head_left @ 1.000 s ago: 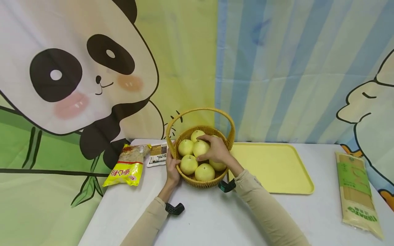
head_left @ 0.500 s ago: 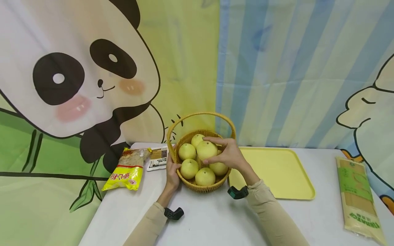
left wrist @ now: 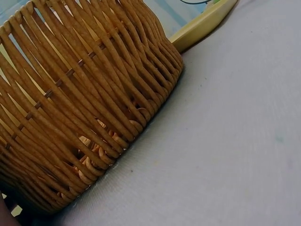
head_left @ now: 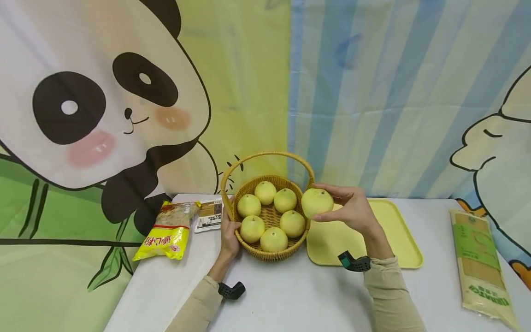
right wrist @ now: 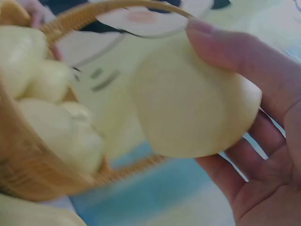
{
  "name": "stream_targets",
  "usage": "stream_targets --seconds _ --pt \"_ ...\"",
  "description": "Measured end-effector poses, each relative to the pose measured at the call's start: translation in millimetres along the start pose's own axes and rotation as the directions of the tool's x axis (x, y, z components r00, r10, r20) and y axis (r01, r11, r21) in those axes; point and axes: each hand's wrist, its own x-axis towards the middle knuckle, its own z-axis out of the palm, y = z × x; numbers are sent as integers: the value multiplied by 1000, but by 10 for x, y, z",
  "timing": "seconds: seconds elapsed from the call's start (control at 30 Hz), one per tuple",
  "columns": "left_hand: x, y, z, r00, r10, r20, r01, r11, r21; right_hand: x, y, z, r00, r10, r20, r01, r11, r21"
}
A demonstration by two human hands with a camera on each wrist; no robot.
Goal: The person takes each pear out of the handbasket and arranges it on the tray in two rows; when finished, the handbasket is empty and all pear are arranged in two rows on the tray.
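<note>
In the head view my right hand (head_left: pixel 352 210) grips a round, pale yellow-green fruit (head_left: pixel 317 203) with a small stem. The fruit is off the table, just right of the basket's rim. The right wrist view shows the thumb on one side of the fruit (right wrist: pixel 188 103) and fingers partly hidden behind it. My left hand (head_left: pixel 229 235) holds the left side of the wicker basket (head_left: pixel 271 256), its thumb at the rim. Several similar fruits (head_left: pixel 274 240) sit in a ring inside the upright basket. The left wrist view is filled mostly by the basket's woven wall (left wrist: pixel 94 89).
A yellow tray (head_left: pixel 398 235) lies right of the basket, partly behind the right hand. To the left are a yellow food bag (head_left: pixel 168 233) and a small flat packet (head_left: pixel 209 216). A noodle pack (head_left: pixel 481 263) lies far right. A printed curtain (head_left: pixel 373 101) hangs behind the table.
My right hand has lifted the fruit from the middle of the basket and carried it right, past the rim. The left hand stays on the basket.
</note>
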Motion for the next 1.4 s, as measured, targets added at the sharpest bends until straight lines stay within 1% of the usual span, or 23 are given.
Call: stream_targets --seconds 0.07,0.13,0.23,0.33,0.4,0.53,0.63,0.7,0.77,0.87,0.93,1.03,1.07,1.13,1.23,1.4 --pt "-4 12 5 1000 3 2 -3 1000 9 -48 13 -143 1000 2 2 -2 1000 31" --pt "-4 26 11 1000 2 4 -2 1000 14 -84 35 -269 1000 16 -20 -15 999 48" --pt "3 37 14 1000 4 6 -4 1000 14 -104 118 -402 994 65 -92 -61 997 50" --pt "7 33 15 1000 3 1 -3 1000 20 -88 283 -458 979 128 -161 -123 992 38" --pt "0 34 20 1000 1 2 -1 1000 16 -74 427 -466 967 169 -190 -163 986 46" --pt "-2 47 18 1000 -3 6 3 1000 9 -21 719 -426 947 242 -209 -238 970 46" --pt "-10 47 14 1000 -6 1 6 1000 22 1 900 -364 929 301 -215 -305 952 13" --pt "-15 44 9 1000 -3 -2 3 1000 21 12 1008 -315 917 329 -225 -339 941 -11" --pt "-16 37 6 1000 -1 0 1 1000 20 20 1091 -273 910 347 -228 -361 932 -25" --pt "-10 24 3 1000 11 7 -12 1000 18 39 1189 -210 911 346 -226 -358 934 -11" --pt "-5 17 3 1000 15 9 -15 1000 23 52 1234 -169 913 344 -220 -347 937 23" --pt "-7 21 4 1000 20 9 -20 999 28 68 1273 -107 920 334 -205 -326 943 69" --pt "-5 20 4 1000 19 8 -20 999 29 73 1280 -87 924 328 -198 -321 945 70" --pt "-6 21 4 1000 20 6 -20 999 34 86 1285 -51 932 312 -185 -306 950 62" --pt "-9 23 1 1000 18 3 -18 999 45 95 1274 -14 943 290 -163 -290 957 25" --pt "-13 13 -3 1000 0 -3 0 999 55 88 1210 -9 947 292 -133 -302 951 -60"
